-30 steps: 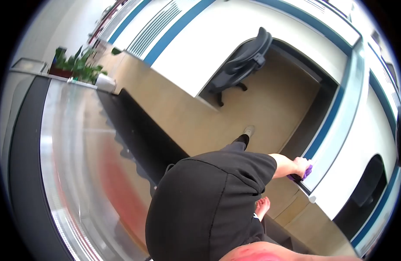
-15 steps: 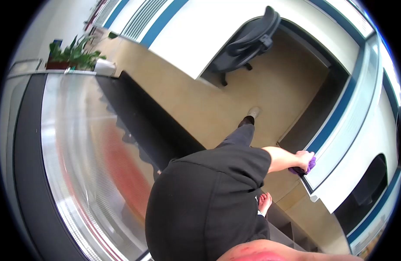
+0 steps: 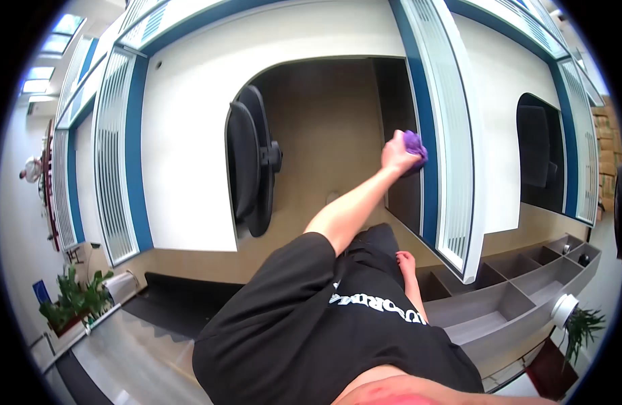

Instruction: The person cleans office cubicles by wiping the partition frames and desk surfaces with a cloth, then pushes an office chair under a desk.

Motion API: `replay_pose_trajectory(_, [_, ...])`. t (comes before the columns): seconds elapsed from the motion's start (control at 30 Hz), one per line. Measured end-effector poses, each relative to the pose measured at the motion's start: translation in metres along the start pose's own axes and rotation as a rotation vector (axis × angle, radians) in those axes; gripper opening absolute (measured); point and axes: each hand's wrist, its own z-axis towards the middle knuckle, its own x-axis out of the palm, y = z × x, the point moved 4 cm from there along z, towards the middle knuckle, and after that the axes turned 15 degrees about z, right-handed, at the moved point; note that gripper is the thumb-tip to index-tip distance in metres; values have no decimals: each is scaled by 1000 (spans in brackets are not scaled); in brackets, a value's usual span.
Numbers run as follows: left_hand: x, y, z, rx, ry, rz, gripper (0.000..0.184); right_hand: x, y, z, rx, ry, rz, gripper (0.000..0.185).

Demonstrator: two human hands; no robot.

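Observation:
My left hand point(image 3: 399, 154), at the end of my outstretched arm, is closed around a crumpled purple cloth point(image 3: 413, 150). The cloth lies against the blue edge strip of a desk partition point(image 3: 429, 196) with a glass panel. Part of the cloth is hidden by my fingers. My right hand point(image 3: 405, 260) hangs low near my thigh, its fingers loosely extended, with nothing visible in it. The grey shelf unit's near end is beside that hand.
A white desk point(image 3: 189, 162) with a curved cutout stands to the left, a black office chair point(image 3: 250, 162) at it. On the right are a grey compartment shelf point(image 3: 506, 310) and a potted plant point(image 3: 584, 331). More plants point(image 3: 75, 300) stand at lower left.
My left hand with the purple cloth has moved from the partition's near end to farther along its blue strip. My view has turned, bringing the shelf into sight.

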Motion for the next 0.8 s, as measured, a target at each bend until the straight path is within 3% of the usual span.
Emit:
replay_pose_trajectory(0.13, [-60, 31, 53, -69, -82, -142, 58, 43, 100, 38, -91, -35, -10, 16])
replay_pose_trajectory(0.23, [-66, 70, 98, -191, -113, -160, 59, 71, 180, 68, 136, 19, 129, 16])
replay_pose_trajectory(0.4, [-73, 142, 173, -334, -146, -341, 57, 123, 291, 185, 55, 139, 111, 16])
replay_pose_trajectory(0.47, [-121, 123, 188, -454, -301, -322, 50, 146, 345, 241, -8, 235, 93, 16])
replay_pose_trajectory(0.53, [-153, 146, 198, -447, -386, -461, 50, 164, 385, 271, 20, 315, 81, 15])
replay_pose_trajectory(0.57, [-203, 144, 224, -361, -387, -349, 55, 194, 429, 290, -13, 339, 12, 20])
replay_pose_trajectory(0.63, [-337, 111, 254, -25, -828, -665, 56, 226, 529, 310, -157, 419, -32, 42])
replay_pose_trajectory(0.67, [-409, 74, 241, -98, -865, -827, 45, 250, 584, 308, -248, 482, 0, 58])
replay_pose_trajectory(0.7, [-479, 90, 237, -14, -1018, -567, 39, 263, 627, 300, -275, 491, -12, 65])
replay_pose_trajectory(0.73, [-535, 80, 216, 49, -1223, -561, 36, 281, 666, 298, -329, 502, -6, 74])
replay_pose_trajectory(0.8, [-621, 75, 201, 294, -1574, -672, 34, 327, 722, 315, -372, 501, -24, 74])
